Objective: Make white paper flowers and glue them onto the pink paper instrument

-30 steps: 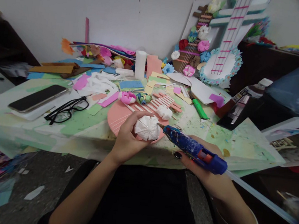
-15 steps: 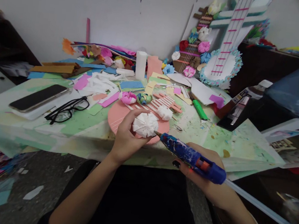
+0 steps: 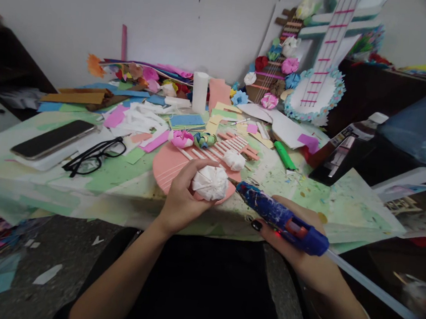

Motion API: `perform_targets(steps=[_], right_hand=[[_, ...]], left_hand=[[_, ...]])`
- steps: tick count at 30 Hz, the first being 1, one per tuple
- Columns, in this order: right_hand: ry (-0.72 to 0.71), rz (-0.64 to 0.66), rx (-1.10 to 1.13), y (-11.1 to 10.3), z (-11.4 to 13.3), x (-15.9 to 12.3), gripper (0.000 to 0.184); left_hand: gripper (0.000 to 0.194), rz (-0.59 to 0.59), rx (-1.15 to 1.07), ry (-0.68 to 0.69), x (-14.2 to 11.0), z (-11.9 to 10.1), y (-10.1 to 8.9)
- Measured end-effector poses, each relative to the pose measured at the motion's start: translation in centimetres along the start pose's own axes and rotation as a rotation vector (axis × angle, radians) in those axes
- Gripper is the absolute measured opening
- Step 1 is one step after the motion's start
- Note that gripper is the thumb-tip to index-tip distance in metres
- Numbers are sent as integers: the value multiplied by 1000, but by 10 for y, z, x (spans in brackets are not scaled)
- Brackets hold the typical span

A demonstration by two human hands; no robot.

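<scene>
My left hand (image 3: 183,197) is closed around a white paper flower (image 3: 210,183), whose pleated side faces up. In my right hand (image 3: 288,238) is a blue hot glue gun (image 3: 279,217), a long glue stick (image 3: 370,287) trailing from its back. Its metal tip points left, right beside the flower's edge; I cannot tell whether they touch. Under the flower lies a pink paper guitar (image 3: 165,169) with white strips along its neck. A pink-and-white flower (image 3: 181,138), a green one (image 3: 205,140) and a second white one (image 3: 234,159) sit on it.
Glasses (image 3: 95,156) and a phone (image 3: 53,138) lie to the left. Paper scraps (image 3: 141,121) and a white cylinder (image 3: 200,92) stand behind. A green cutter (image 3: 285,156), a dark bottle (image 3: 351,143) and decorated guitars (image 3: 315,89) are on the right.
My left hand has turned the white flower slightly and shifted it a little right. The glue gun has moved slightly right and up, its tip now at the flower's right edge.
</scene>
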State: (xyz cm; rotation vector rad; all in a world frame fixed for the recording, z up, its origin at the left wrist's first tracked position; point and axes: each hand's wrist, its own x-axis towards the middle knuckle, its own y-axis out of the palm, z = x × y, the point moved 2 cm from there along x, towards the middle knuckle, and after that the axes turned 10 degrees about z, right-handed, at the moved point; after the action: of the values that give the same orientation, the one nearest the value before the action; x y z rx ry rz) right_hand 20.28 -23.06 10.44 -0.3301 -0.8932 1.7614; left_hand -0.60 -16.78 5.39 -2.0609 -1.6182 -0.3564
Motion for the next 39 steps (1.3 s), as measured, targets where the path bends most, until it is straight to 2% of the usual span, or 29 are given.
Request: perform_targets(steps=[19,27,32,39], right_hand=[[129,71,103,4,-9,1,21],[120,70,125,1,-3,1,22],[131,90,124,3,-1,3,21],[83,135,104,5,2,4,21]], left_hand=[[44,83,153,65,0,0,-1],[48,116,210,87,1,0,-1],[42,134,285,133,3,-2,-1],[44,143,340,127,5,-3,0]])
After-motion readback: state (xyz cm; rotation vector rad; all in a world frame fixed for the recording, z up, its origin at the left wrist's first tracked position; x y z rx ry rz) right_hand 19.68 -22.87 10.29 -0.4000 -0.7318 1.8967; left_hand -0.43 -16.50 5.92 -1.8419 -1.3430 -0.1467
